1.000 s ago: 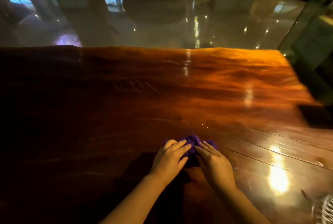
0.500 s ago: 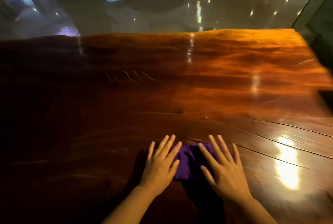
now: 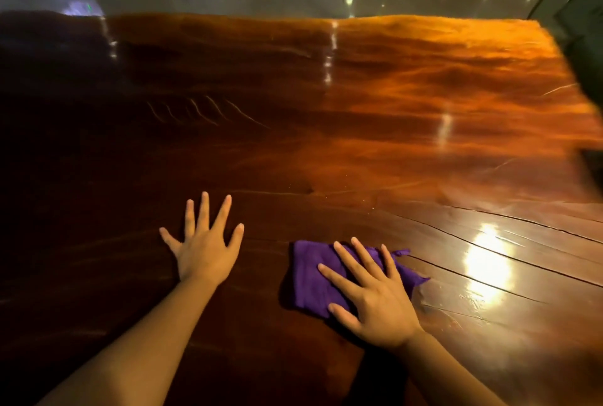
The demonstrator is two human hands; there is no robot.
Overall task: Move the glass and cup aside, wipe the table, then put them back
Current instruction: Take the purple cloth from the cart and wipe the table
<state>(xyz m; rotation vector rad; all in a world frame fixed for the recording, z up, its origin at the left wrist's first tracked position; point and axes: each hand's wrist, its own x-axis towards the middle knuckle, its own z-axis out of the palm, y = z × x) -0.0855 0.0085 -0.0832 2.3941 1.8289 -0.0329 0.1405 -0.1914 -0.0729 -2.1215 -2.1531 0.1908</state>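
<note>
A person's right hand [image 3: 375,294] presses flat, fingers spread wide, on a purple cloth [image 3: 313,278] at five o'clock on the glossy wooden table [image 3: 359,131], while the left hand [image 3: 205,249], also splayed and holding nothing, braces on bare wood at seven o'clock. Neither glass nor cup is in view. The wiping would go best with even palm pressure and overlapping passes along the grain toward twelve o'clock.

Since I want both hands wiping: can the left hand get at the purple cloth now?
Probably yes. The left hand lies flat on the wooden table beside the purple cloth, with only bare wood between; the right hand covers the cloth's right part.
</note>
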